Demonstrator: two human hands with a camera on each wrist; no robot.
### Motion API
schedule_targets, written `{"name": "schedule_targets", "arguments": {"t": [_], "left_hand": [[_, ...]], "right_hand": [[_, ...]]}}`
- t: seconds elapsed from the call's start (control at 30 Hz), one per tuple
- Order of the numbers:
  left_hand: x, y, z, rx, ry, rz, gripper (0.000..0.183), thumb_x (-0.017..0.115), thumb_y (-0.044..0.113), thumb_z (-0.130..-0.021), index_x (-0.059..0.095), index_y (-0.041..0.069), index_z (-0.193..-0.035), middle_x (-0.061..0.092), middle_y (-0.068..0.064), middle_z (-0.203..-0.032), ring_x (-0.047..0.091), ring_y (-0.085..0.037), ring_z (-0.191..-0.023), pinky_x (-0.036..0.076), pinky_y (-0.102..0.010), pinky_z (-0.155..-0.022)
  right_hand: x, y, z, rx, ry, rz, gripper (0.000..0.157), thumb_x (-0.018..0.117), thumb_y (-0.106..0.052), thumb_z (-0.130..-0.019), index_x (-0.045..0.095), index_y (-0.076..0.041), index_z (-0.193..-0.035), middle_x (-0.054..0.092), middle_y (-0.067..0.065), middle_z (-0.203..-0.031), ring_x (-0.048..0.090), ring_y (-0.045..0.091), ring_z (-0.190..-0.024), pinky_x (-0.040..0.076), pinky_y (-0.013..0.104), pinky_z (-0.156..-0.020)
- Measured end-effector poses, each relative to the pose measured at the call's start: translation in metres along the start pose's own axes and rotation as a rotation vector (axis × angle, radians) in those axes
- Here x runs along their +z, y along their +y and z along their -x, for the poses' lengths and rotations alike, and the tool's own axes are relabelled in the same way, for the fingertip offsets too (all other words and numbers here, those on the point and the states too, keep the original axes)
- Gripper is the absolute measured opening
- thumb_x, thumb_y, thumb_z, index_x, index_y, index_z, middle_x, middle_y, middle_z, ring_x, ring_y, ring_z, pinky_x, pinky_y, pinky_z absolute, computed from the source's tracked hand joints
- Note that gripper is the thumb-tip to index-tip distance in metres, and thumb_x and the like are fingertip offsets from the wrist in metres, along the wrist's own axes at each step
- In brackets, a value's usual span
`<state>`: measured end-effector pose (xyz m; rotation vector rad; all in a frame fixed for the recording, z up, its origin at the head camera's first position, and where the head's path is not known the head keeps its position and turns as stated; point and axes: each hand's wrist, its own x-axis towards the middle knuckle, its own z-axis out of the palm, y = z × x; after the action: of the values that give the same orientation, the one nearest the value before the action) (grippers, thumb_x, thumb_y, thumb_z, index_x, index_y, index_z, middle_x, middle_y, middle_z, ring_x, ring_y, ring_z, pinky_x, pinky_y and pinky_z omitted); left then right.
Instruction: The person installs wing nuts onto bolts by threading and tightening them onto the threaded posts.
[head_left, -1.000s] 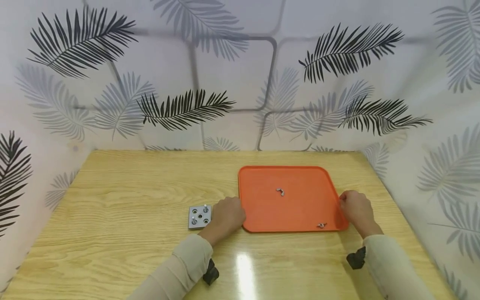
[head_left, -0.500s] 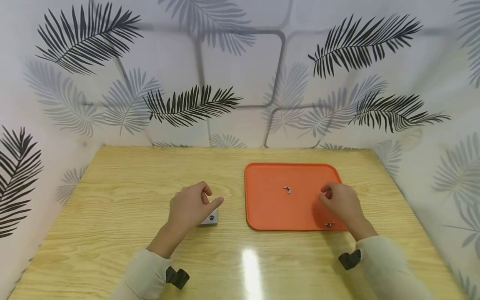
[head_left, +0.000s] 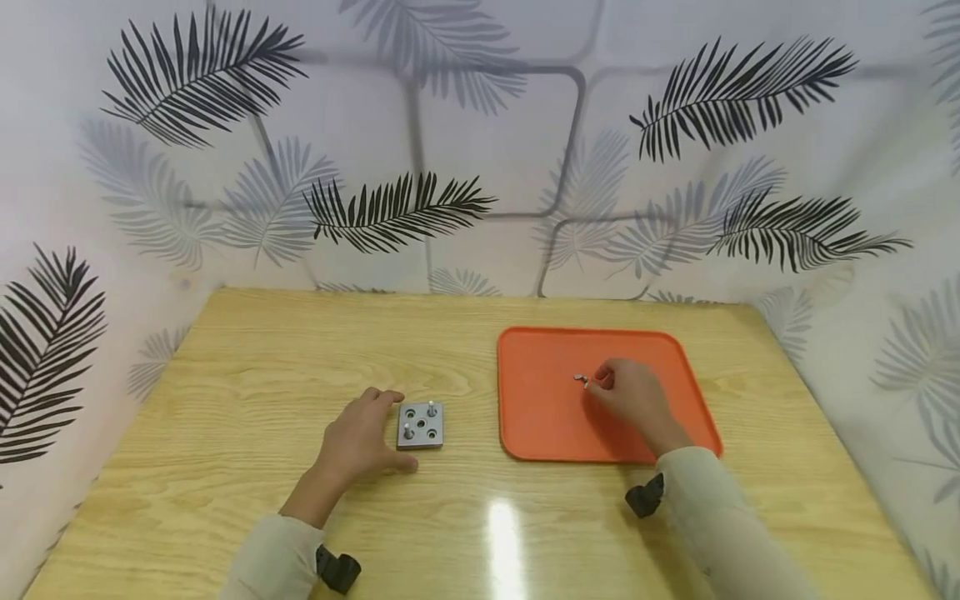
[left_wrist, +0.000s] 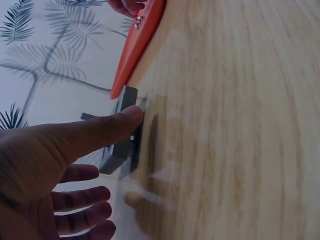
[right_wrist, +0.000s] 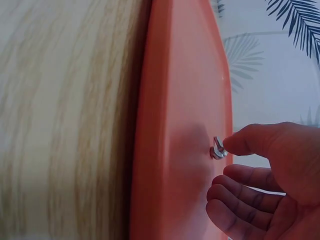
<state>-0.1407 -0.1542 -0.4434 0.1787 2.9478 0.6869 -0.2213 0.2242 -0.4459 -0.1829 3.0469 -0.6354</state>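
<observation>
A square grey metal plate (head_left: 421, 425) with holes and two upright bolts lies on the table. My left hand (head_left: 352, 442) is spread at its left side, thumb at the front and fingers toward the back. In the left wrist view the thumb passes in front of the plate (left_wrist: 117, 159); contact is unclear. My right hand (head_left: 637, 400) reaches over the orange tray (head_left: 540, 433), its fingertips at a small wing nut (head_left: 581, 378). In the right wrist view the thumb tip meets the wing nut (right_wrist: 217, 150), and the fingers stay a little apart from it.
The wooden table (head_left: 300, 350) carries the tray at its right and the plate left of the tray. A wall covering (head_left: 480, 150) with leaf prints rises behind and beside the table. The tray has a low raised rim.
Both hands have left the tray's sides. My left hand has moved left to the metal plate and spread. My right hand has crossed leftward over the tray to the farther wing nut.
</observation>
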Motion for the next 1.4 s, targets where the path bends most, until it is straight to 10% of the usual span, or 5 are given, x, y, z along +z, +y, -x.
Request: {"name": "schedule_targets", "arguments": {"t": [1.4], "left_hand": [[0.014, 0.009, -0.042, -0.034, -0.038, 0.018, 0.069, 0.092, 0.040, -0.067, 0.065, 0.016, -0.126, 0.061, -0.004, -0.103, 0.056, -0.017, -0.084, 0.046, -0.033, -0.068]], "right_hand": [[0.021, -0.018, -0.013, -0.104, 0.057, 0.014, 0.015, 0.072, -0.021, -0.092, 0.066, -0.007, -0.088, 0.070, 0.009, -0.083, 0.063, 0.021, -0.073, 0.053, 0.040, -0.072]]}}
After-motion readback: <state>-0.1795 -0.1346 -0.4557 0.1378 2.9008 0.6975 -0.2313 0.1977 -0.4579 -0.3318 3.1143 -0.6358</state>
